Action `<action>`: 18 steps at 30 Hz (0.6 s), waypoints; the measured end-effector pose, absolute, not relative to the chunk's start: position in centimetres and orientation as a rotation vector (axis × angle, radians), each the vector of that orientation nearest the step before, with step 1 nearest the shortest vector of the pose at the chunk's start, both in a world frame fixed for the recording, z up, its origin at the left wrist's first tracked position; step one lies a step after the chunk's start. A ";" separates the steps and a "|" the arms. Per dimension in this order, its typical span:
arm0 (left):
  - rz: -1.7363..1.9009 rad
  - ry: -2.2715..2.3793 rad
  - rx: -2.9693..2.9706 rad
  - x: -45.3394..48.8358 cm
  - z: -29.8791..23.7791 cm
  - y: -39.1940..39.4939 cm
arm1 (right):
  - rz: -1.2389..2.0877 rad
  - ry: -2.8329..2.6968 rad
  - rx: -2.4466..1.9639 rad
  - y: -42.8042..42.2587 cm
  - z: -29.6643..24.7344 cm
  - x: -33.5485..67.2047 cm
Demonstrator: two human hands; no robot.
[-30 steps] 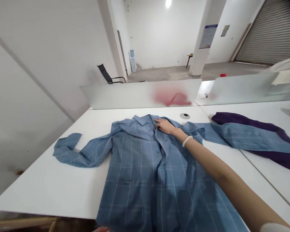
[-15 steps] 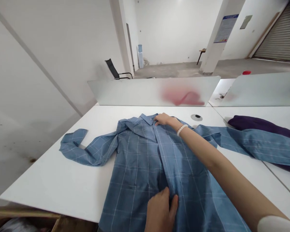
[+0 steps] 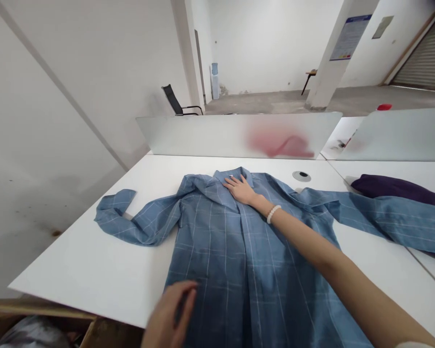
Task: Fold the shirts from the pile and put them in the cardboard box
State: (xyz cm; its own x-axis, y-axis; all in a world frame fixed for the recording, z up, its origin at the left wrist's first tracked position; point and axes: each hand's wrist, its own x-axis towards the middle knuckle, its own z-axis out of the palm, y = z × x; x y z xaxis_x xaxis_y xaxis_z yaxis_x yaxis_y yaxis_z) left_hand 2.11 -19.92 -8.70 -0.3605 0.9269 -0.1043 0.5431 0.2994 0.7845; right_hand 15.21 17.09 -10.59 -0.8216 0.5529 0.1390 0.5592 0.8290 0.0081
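Observation:
A blue checked shirt lies front up on the white table, sleeves spread to both sides. My right hand, with a white bead bracelet at the wrist, rests flat with fingers stretched out on the shirt just below the collar. My left hand lies at the shirt's lower left edge near the table's front, fingers extended on the cloth.
A dark purple garment lies on the adjoining table at right, under the shirt's right sleeve. Frosted divider panels stand along the back edge, beside a round cable hole. A black chair stands beyond. A cardboard box sits below left.
My left hand slid from the shirt's middle front to its lower left edge. My right hand moved from the collar tip down onto the placket and flattened.

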 end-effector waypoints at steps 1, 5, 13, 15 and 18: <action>0.975 2.148 1.342 0.4 -8.4 -19.4 | -0.039 -2.860 -0.925 17.3 -11.3 15.2; 1.039 2.447 1.614 -5.9 -9.7 -17.0 | 0.005 -2.767 -1.128 19.8 -12.6 15.8; 0.519 2.478 2.141 -12.3 -11.4 -13.6 | -0.040 -2.653 -1.270 24.5 -12.4 16.2; 0.414 2.385 2.267 -13.4 -10.3 -12.9 | -0.063 -2.637 -1.267 24.6 -12.6 16.1; 0.215 2.332 2.240 -15.3 -8.5 -11.5 | -0.074 -2.640 -1.256 24.6 -12.8 16.1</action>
